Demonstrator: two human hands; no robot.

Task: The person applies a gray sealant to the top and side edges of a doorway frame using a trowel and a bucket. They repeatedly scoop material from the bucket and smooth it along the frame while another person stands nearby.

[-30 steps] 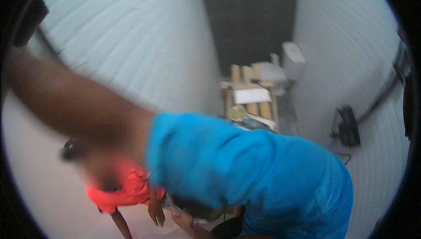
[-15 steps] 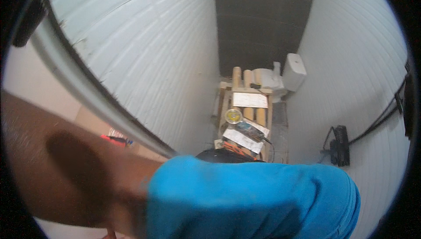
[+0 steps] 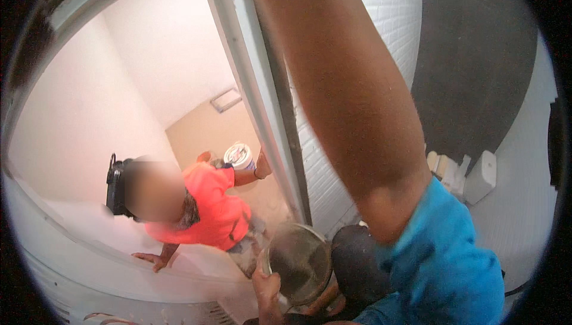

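My right forearm [image 3: 357,86] rises across the picture from a blue sleeve [image 3: 447,259] and runs out at the top edge, so my right hand is out of view. Low in the middle, my left hand [image 3: 266,286] grips the left rim of a round bucket [image 3: 298,253], thumb toward the inside. The bucket's inside looks dark greenish-grey; whether it holds anything is unclear. Dark cloth over a knee [image 3: 357,259] is close against the bucket's right side. Beyond the bucket is a co-worker in a coral shirt [image 3: 214,206], one hand by the door frame [image 3: 238,57], the other against a pale surface.
A white tub [image 3: 239,157] with things in it stands on the tan floor behind the co-worker. A small rectangular frame [image 3: 225,100] lies further back. On the right are a white brick-patterned wall [image 3: 387,15], a dark grey surface [image 3: 476,45] and a toilet cistern [image 3: 481,176].
The view has swung left to the doorway, bringing in the co-worker, the bucket and my left hand. My right arm, stretched leftward before, now points up. The wooden stand has mostly gone from sight.
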